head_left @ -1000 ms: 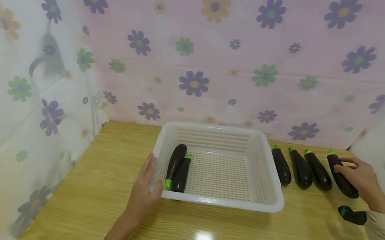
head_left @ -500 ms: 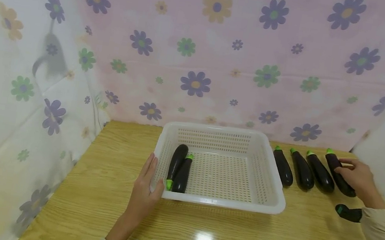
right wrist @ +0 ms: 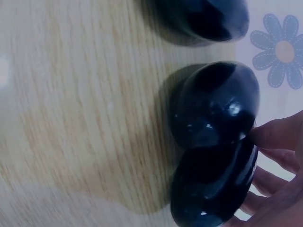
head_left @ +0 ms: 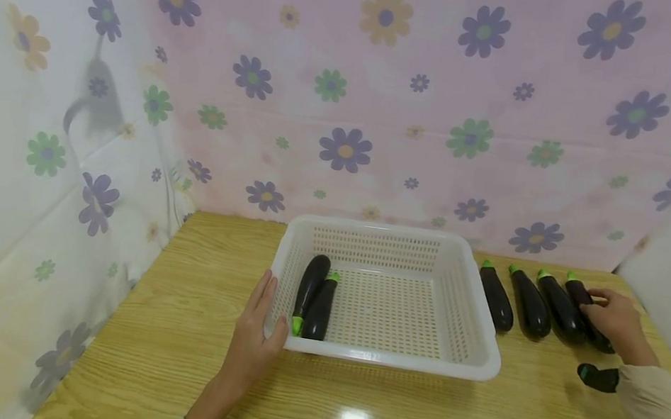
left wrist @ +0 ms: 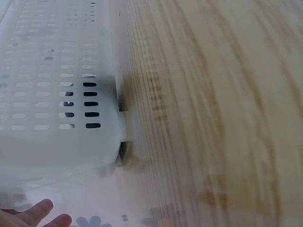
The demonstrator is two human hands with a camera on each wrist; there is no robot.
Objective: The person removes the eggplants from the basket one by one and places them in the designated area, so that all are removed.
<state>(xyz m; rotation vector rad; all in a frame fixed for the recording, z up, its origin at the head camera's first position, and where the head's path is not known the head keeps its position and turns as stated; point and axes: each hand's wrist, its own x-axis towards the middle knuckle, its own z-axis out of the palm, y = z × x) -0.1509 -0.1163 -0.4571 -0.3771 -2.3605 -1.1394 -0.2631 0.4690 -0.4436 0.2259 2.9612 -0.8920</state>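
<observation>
My right hand [head_left: 614, 322] holds the rightmost eggplant [head_left: 581, 294] of a row on the table, thumb on one side and fingers on the other. In the right wrist view, this eggplant [right wrist: 208, 189] lies against a neighbouring eggplant [right wrist: 215, 106]. My left hand [head_left: 255, 341] rests at the near left corner of a white plastic basket [head_left: 392, 359], its fingers straight along the left wall and thumb near the front rim. Inside the basket, two eggplants [head_left: 312, 285] lie side by side at the left. Only fingertips [left wrist: 42, 208] of the left hand show in its wrist view.
Between the basket and my right hand, other eggplants [head_left: 496, 300] lie slanted with green stem ends toward the back. The wood-grain table [head_left: 191, 275] meets a flowered cloth [head_left: 383, 102] at the back and sides.
My right hand has shifted the rightmost eggplant leftward, closing the gap to its neighbour. The left hand stays at the basket corner. The head view has shifted slightly.
</observation>
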